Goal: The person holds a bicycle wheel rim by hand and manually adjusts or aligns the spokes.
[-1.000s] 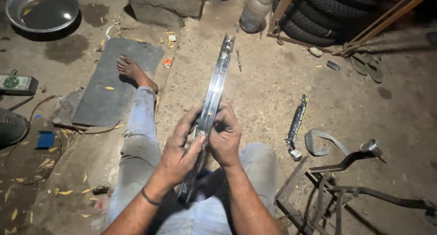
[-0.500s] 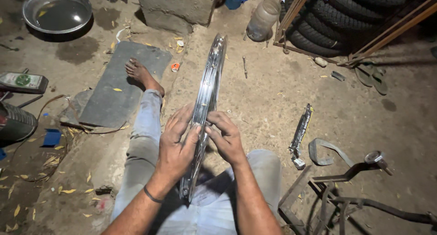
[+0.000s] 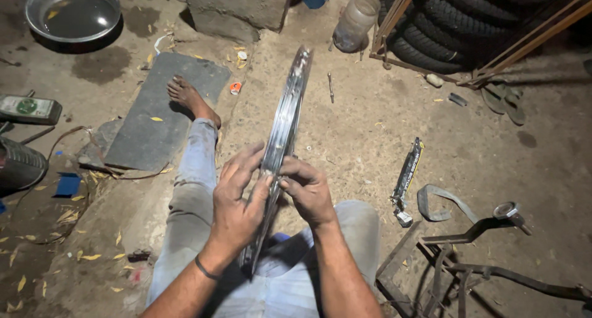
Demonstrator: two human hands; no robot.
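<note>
hands (image 3: 271, 198) on upright chrome rim (image 3: 285, 127)

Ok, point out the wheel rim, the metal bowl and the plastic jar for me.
wheel rim (image 3: 288, 111), head view, on its shiny outer band above the hands.
metal bowl (image 3: 37, 2), head view, on its upper left rim.
plastic jar (image 3: 355, 23), head view, on the middle of its side.

Both hands (image 3: 271, 198) gripping wheel rim (image 3: 285, 124), dirt floor (image 3: 370, 145)
</note>
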